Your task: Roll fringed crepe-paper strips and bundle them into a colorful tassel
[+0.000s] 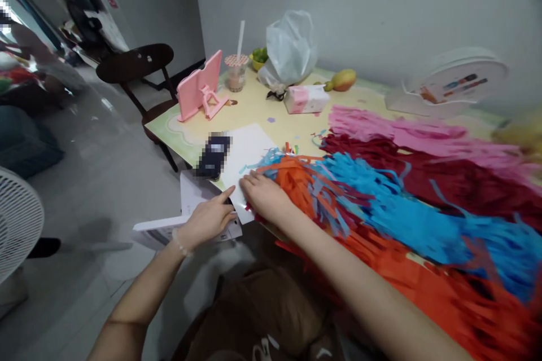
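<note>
White sheet [244, 149] on the worktop [254, 106] looks light, floppy, kinda slick, so I'd pinch its edge; left hand [212, 218] points, fingers seemingly empty, right hand's [266, 194] fingers bunch together, can't tell if they're gripping anything.

Both forearms [334, 264] are bare. A thin, pale bracelet [182, 243], seemingly beaded, circles the wrist behind the left hand [207, 220]. Dark brown clothing [258, 307] shows between them, with small whitish marks [273, 342] too blurred to make out.
</note>
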{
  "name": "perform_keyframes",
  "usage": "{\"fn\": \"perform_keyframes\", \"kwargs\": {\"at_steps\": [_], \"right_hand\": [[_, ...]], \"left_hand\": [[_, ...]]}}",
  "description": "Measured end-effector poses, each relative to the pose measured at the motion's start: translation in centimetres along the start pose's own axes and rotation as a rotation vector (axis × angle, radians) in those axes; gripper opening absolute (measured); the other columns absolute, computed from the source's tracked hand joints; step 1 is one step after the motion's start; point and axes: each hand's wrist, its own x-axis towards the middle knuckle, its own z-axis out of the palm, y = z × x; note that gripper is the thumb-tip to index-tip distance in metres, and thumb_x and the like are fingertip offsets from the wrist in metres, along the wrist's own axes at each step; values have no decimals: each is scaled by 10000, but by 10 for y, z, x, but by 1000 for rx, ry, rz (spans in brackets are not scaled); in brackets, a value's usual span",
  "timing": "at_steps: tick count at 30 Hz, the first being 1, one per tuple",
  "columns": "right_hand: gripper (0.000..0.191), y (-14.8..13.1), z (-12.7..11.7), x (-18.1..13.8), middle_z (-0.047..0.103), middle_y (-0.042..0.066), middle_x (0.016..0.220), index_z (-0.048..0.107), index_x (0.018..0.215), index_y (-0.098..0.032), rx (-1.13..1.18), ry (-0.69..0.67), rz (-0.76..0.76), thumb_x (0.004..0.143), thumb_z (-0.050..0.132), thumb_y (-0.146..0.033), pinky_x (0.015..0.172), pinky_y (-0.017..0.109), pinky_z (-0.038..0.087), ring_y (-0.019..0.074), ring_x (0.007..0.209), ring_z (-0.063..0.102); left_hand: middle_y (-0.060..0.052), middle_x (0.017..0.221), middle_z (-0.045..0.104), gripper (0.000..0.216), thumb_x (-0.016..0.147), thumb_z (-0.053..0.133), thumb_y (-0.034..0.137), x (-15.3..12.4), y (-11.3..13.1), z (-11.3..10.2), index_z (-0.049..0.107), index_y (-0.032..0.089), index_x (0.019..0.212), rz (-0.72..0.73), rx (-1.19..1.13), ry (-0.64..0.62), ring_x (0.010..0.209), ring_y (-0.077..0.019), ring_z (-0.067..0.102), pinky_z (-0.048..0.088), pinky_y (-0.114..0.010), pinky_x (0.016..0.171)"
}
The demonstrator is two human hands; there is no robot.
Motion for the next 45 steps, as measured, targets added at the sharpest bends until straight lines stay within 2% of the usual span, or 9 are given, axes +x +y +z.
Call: {"fn": "perform_keyframes", "kwargs": {"at_steps": [5, 9, 14, 18, 21, 28, 32, 40, 45], "right_hand": [[291, 69, 15, -37, 623, 244, 1277, 646, 1161, -17, -76, -62, 123, 913, 494, -22, 1026, 444, 482, 334, 1169, 607], [281, 88, 11, -54, 626, 220, 1272, 649, 1154, -51, -79, 28, 95, 940, 470, -79, 1035, 460, 483, 320, 1208, 580], [277, 40, 3, -51, 641, 203, 1191, 630, 1156, -92, 41, 154, 65, 973, 422, -108, 971, 501, 508, 321, 1124, 585], [257, -13, 7, -52, 627, 149, 1155, 556, 1208, -163, 339, 114, 106, 987, 430, -127, 930, 443, 541, 275, 1076, 598], [275, -32, 19, -54, 585, 150, 1215, 501, 1229, -185, 431, 124, 171, 974, 429, -114, 945, 448, 537, 276, 1134, 578], [344, -18, 32, -30, 571, 158, 1167, 439, 1244, -164, 496, 234, 232, 906, 478, -115, 914, 459, 548, 286, 1091, 595], [351, -22, 31, -19, 550, 157, 1168, 441, 1225, -173, 502, 217, 182, 889, 438, -68, 901, 441, 553, 281, 1111, 580], [335, -37, 32, -30, 547, 140, 1145, 448, 1216, -192, 515, 219, 191, 926, 376, -39, 844, 412, 570, 255, 1026, 607], [359, -32, 32, -27, 537, 141, 1173, 440, 1230, -195, 527, 231, 213, 897, 439, -62, 873, 436, 562, 265, 1041, 603]], "left_hand": [[-25, 1654, 215, 325, 987, 455, 302, 0, -9, 11, 633, 163, 753, 23, -20, -29, 703, -141, 686, 555, -336, 683], [-51, 1645, 242, 332, 984, 469, 294, -1, -13, 16, 607, 148, 720, 37, -90, 6, 602, -91, 630, 538, -316, 642], [-79, 1654, 206, 346, 996, 436, 288, 2, -15, 23, 642, 138, 762, 77, -152, 9, 630, -113, 652, 537, -329, 627], [-76, 1664, 162, 353, 1005, 414, 284, 2, -15, 27, 648, 133, 789, 98, -154, 19, 692, -127, 675, 543, -324, 631], [-77, 1668, 146, 312, 996, 434, 257, 1, -16, 29, 651, 128, 812, 111, -141, 22, 737, -127, 683, 543, -303, 624], [-114, 1613, 315, 314, 982, 460, 249, 2, -17, 29, 664, 124, 779, 118, -174, 27, 750, -124, 674, 523, -277, 618], [-135, 1563, 403, 341, 982, 462, 275, 2, -16, 27, 664, 112, 761, 88, -188, 4, 712, -117, 664, 525, -272, 635], [-111, 1639, 251, 363, 994, 425, 288, 1, -16, 27, 669, 114, 790, 91, -181, 14, 655, -112, 661, 540, -306, 630], [-118, 1625, 288, 383, 998, 429, 294, 1, -17, 26, 666, 111, 759, 118, -161, 35, 636, -89, 651, 538, -290, 645]]}}
